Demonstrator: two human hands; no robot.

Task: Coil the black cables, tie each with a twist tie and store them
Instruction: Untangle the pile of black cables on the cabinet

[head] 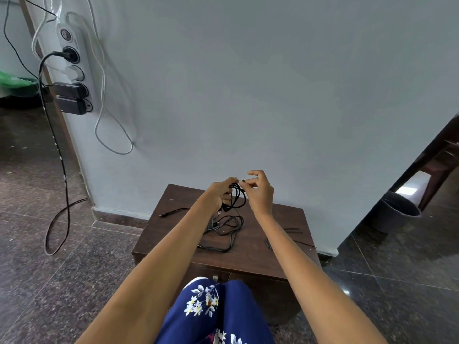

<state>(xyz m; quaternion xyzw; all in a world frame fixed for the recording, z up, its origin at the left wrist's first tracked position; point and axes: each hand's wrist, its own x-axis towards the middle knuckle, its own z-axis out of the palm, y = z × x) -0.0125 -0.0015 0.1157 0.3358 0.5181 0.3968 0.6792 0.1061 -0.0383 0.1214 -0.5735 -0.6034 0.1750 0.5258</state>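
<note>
We hold a black coil in the air, above the far part of the small brown table. Our left hand has its grip closed around the gathered loops, and our right hand pinches a thin end at the top of the coil between thumb and finger; it is too small to tell if this end is a plug tip or a tie. The other fingers of the right hand are raised and curled, holding nothing. Below, a loose cable lies tangled on the table, and one more short cable lies at the left edge. At the right side a few thin ties lie well apart from the hands. We judge that the step now is to finish the coil and fasten it. To do it well, we should keep the left grip firm so the loops do not spring open, and bring the last end flat along the loops. Then the tie should go around all strands at one place and be twisted close. The loops may slip if the left fingers relax too early.
</note>
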